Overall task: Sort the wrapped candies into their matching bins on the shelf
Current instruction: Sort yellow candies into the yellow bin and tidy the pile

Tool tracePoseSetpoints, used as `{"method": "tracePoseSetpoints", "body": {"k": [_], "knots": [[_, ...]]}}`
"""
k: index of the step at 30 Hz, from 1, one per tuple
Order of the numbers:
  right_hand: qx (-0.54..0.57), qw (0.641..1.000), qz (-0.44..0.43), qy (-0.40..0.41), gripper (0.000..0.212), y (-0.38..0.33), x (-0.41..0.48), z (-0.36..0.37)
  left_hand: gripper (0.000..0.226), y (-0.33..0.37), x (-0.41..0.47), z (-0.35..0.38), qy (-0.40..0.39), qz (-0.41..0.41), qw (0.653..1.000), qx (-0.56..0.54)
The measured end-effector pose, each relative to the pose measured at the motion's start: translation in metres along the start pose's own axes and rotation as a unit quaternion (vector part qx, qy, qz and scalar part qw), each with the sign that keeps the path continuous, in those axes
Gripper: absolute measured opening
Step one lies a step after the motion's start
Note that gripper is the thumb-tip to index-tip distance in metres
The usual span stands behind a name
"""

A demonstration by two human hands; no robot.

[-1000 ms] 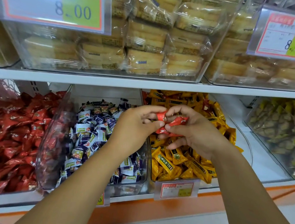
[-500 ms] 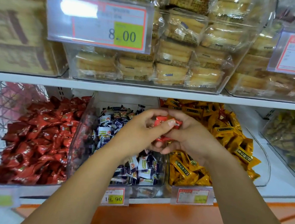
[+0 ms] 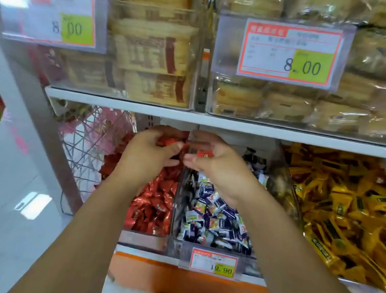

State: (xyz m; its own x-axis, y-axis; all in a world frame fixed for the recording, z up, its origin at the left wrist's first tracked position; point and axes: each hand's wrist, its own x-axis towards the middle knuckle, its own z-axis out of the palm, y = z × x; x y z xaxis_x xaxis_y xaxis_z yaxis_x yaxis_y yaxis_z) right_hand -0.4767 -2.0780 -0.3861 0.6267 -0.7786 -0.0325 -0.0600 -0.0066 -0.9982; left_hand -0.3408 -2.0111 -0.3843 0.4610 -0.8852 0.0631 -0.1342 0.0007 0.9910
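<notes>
Two hands (image 3: 181,156), red candies (image 3: 172,141), under shelf edge (image 3: 214,122)

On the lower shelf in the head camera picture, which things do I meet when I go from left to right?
Wire basket → red candies → blue-and-white candies → yellow candies.

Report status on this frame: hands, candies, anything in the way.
Left hand grips red candies above the red bin. Right hand holds another red candy over the blue-and-white bin. Path clear.
</notes>
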Motion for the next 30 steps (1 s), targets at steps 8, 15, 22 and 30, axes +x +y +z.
{"method": "tracePoseSetpoints", "body": {"k": [8, 15, 22, 30], "knots": [[0.037, 0.999, -0.038, -0.011, 0.047, 0.007, 0.018, 0.030, 0.026, -0.017, 0.014, -0.048, 0.026, 0.050, 0.988, 0.145], [-0.100, 0.978, -0.005, 0.181, 0.020, -0.024, -0.031, -0.074, 0.024, 0.001, -0.002, 0.009, -0.108, 0.103, 0.971, 0.185], [-0.175, 0.942, 0.111, 0.264, 0.031, -0.003, -0.078, -0.176, 0.035, 0.013, -0.025, 0.109, -0.232, 0.118, 0.931, 0.256], [-0.410, 0.891, 0.131, 0.143, 0.035, 0.032, -0.049, -0.184, 0.064, -0.011, -0.010, 0.158, -0.284, 0.121, 0.895, 0.321]]}}
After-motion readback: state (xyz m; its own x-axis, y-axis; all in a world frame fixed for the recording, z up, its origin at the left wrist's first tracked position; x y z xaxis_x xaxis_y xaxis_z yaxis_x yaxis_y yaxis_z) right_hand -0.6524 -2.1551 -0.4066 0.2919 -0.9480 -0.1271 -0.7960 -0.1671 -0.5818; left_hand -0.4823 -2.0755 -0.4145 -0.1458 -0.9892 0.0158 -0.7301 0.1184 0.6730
